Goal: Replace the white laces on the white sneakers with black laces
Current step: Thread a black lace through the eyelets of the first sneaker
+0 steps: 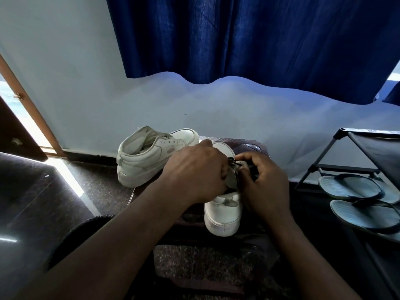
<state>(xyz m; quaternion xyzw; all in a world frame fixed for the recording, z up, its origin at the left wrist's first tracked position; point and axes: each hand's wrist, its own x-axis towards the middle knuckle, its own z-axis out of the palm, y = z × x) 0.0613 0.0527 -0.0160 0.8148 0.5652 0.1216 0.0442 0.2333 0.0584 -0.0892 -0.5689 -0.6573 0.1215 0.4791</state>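
White sneaker (223, 213): frame centre, heel toward camera.
Left hand (194, 172): curled over its upper, gripping it.
Right hand (266, 182): pinching the black lace (234, 163) at the eyelets.
Other sneaker (151, 152): centre-left, toe pointing right.

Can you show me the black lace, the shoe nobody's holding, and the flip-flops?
black lace (233, 163): head view, on its loop at the eyelets.
far sneaker (149, 156): head view, on its side panel.
flip-flops (344, 187): head view, on the upper one's footbed.
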